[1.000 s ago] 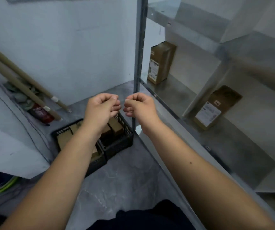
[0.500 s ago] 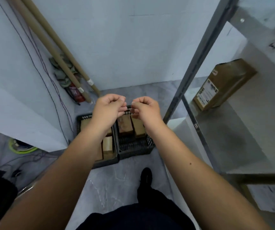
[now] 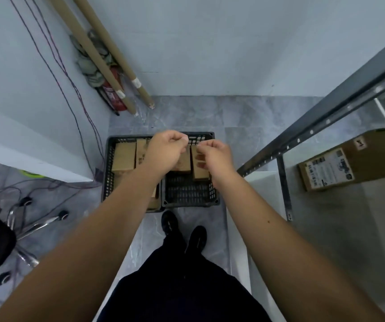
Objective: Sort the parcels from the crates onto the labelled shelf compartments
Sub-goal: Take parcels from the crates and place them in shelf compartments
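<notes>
While both bare forearms stretch forward over the grey tiled floor (image 3: 186, 112), the left hand (image 3: 166, 151) and the right hand (image 3: 218, 158) hang side by side, close but not touching. The fingers (image 3: 179, 139) of each are curled into a fist, and nothing shows inside either. Below them two black plastic crates stand pushed together on the floor. The left crate (image 3: 109, 163) holds several parcels (image 3: 124, 156), which are plain brown cardboard boxes. One of them carries dark print on its top, and others are partly hidden under the left forearm. In the right crate (image 3: 189, 194) two more brown boxes (image 3: 200, 174) lie at the far end, just under the fists, while the near half shows bare mesh. To the right stands the metal shelf (image 3: 321, 112), its dark frame pierced with a row of holes. On its grey board lies a larger carton (image 3: 361, 156), also brown, lying flat with a white printed label on the end facing the camera. Two black shoes (image 3: 170, 223) are planted just before the crates. In the far corner long cardboard tubes (image 3: 98, 49) lean against the wall beside a red fire extinguisher (image 3: 114, 98). Thin cables (image 3: 70, 89) run down the left wall, and the chrome base of a chair (image 3: 33, 226) sits at the lower left.
</notes>
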`<control>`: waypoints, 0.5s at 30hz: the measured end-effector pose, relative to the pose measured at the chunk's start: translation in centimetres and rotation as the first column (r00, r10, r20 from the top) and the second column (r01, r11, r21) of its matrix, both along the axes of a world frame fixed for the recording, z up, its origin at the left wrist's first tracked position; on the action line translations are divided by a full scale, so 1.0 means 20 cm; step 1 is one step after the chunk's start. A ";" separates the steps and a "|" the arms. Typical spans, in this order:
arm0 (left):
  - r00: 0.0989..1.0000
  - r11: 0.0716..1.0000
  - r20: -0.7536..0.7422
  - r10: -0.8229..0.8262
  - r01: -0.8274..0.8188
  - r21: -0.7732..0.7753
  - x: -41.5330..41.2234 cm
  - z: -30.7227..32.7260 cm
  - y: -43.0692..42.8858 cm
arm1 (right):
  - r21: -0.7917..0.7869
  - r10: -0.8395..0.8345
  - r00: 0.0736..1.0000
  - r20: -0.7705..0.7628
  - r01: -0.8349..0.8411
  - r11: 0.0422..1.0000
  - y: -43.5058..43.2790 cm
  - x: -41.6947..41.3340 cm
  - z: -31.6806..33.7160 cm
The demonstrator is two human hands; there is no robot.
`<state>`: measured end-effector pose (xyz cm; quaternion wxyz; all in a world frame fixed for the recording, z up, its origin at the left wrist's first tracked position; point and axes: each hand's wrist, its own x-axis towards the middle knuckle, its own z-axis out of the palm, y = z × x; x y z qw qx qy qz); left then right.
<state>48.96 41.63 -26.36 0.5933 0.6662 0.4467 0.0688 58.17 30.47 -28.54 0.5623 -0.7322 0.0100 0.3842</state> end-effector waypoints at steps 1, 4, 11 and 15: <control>1.000 1.000 -0.007 -0.001 0.001 -0.013 0.02 -0.05 0.02 | -0.019 0.010 1.000 0.007 -0.010 1.000 0.02 0.03 -0.03; 0.999 0.996 -0.037 0.024 -0.027 -0.090 0.09 -0.19 0.10 | -0.102 0.024 0.999 0.022 -0.021 0.995 0.09 0.09 -0.15; 0.976 0.922 -0.119 0.181 -0.210 -0.325 0.29 -0.56 0.27 | -0.223 0.035 0.997 -0.066 -0.049 0.974 0.30 0.26 -0.50; 0.959 0.920 -0.231 0.167 -0.236 -0.313 0.37 -0.85 0.36 | -0.267 0.051 0.991 -0.127 -0.084 0.960 0.41 0.36 -0.75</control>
